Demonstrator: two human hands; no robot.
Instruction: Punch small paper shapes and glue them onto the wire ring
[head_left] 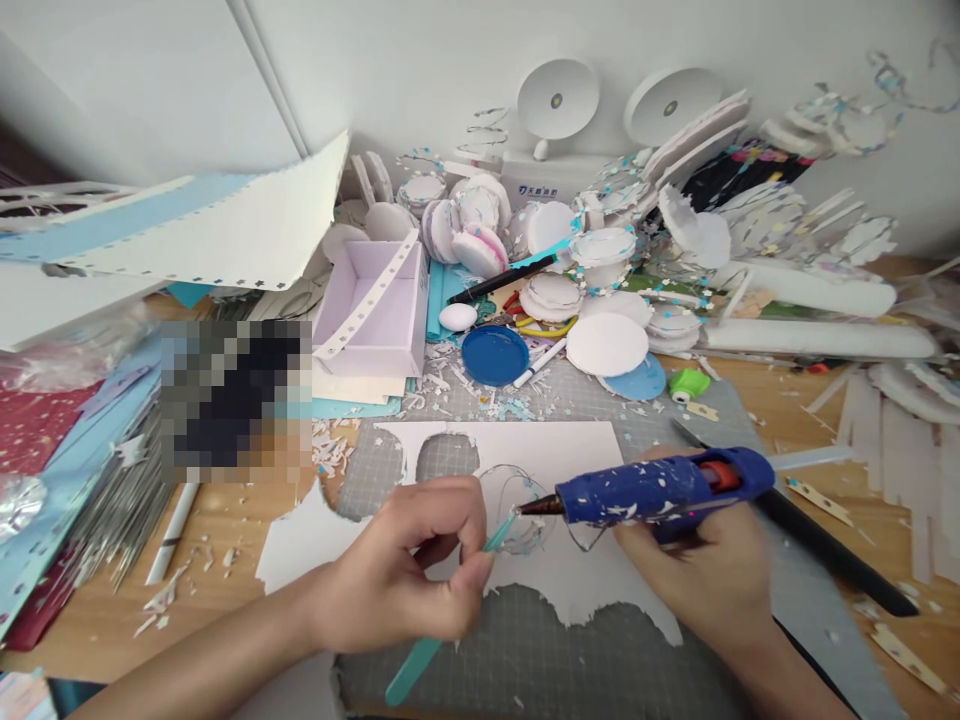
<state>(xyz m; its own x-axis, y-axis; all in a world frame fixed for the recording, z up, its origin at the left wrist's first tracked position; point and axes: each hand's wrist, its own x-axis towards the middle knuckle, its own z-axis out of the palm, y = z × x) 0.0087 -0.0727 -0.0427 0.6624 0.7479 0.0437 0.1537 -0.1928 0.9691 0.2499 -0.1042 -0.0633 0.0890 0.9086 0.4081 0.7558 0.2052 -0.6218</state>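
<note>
My left hand (431,560) is closed on teal tweezers (412,672), pinched between thumb and fingers. The tweezer tips point up and right, close to the nozzle of a blue hot glue gun (637,490). What the tips grip is too small to make out. My right hand (705,565) is wrapped round the glue gun's handle, with a glue stick (814,457) poking from its back. Behind the nozzle lies a coil of thin wire (504,485) with small bits on it. Beneath is white foam sheet (585,580) with rounded cutouts.
A grey cutting mat (480,640) covers the table's middle. Behind it stand a lilac box (375,330), a blue lid (495,355), white foam discs (606,345) and a green punch (688,385). Wire stems (127,500) lie left; a black cable (832,550) lies right.
</note>
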